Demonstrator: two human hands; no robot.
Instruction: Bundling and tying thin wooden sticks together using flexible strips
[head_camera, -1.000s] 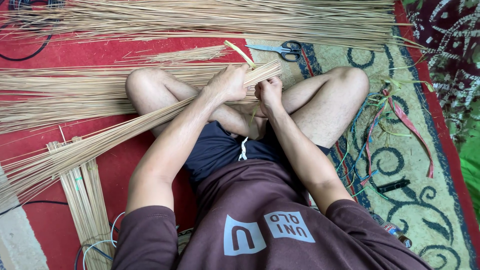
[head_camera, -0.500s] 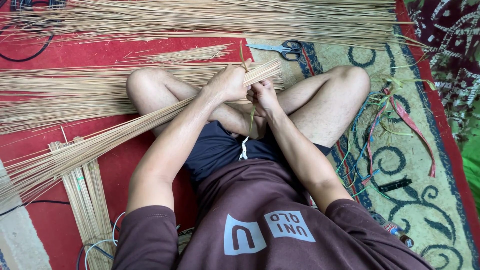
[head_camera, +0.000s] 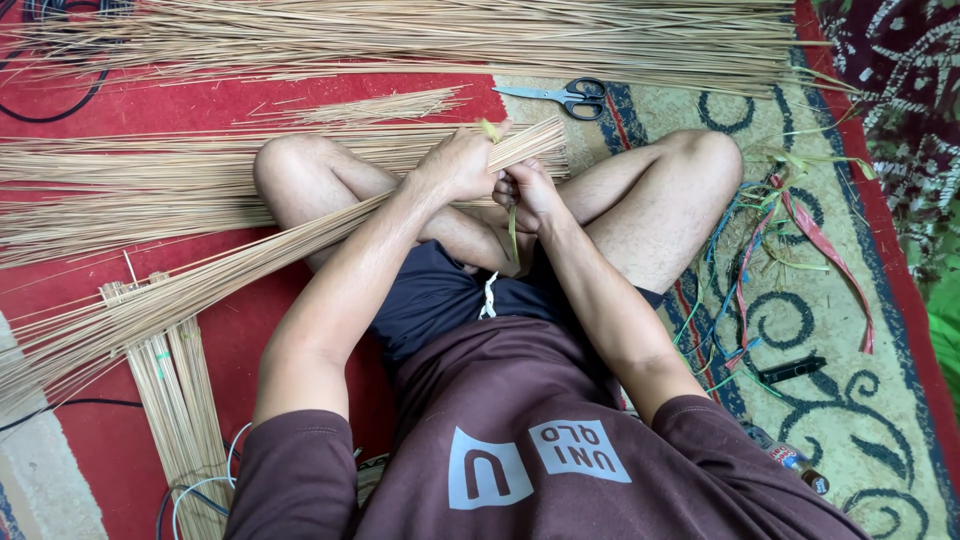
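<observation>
I see the left hand (head_camera: 462, 160) closed around one end of a long bundle of thin sticks (head_camera: 230, 270), which slants across the lap toward the floor's left edge. My right hand (head_camera: 528, 192) pinches a green strip (head_camera: 512, 232) just beside that grip. Scissors (head_camera: 562, 95) lie on the carpet (head_camera: 880, 430) beyond the knees.
</observation>
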